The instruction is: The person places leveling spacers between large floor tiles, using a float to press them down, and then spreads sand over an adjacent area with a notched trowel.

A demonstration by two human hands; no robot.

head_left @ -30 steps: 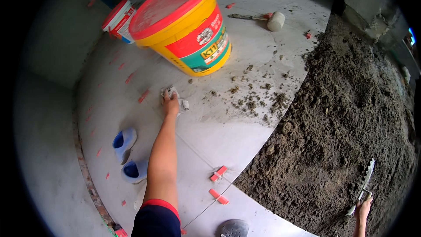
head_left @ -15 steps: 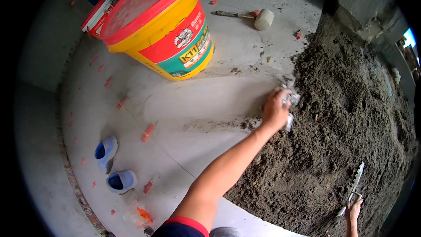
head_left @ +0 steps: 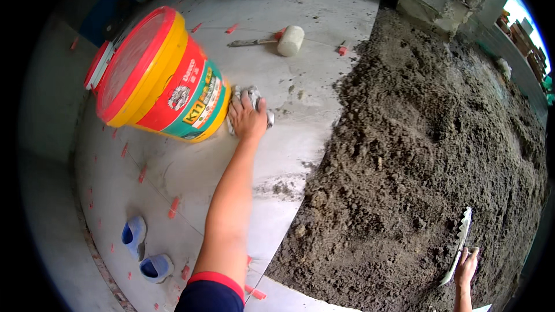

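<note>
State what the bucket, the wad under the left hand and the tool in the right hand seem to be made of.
Bucket: apparently plastic, glossy yellow and red with a moulded rim. Wad under the left hand: probably cloth, grey and crumpled. Tool in the right hand: likely metal, a thin pale toothed blade.

site: tiling job | mortar bed (head_left: pixel 416 156) | laid floor tiles (head_left: pixel 324 0) | red spacers (head_left: pixel 173 207) | mallet (head_left: pixel 289 40)

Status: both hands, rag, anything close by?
Left hand pressing grey rag on tile. Right hand gripping notched trowel over mortar. Yellow bucket beside rag.
</note>
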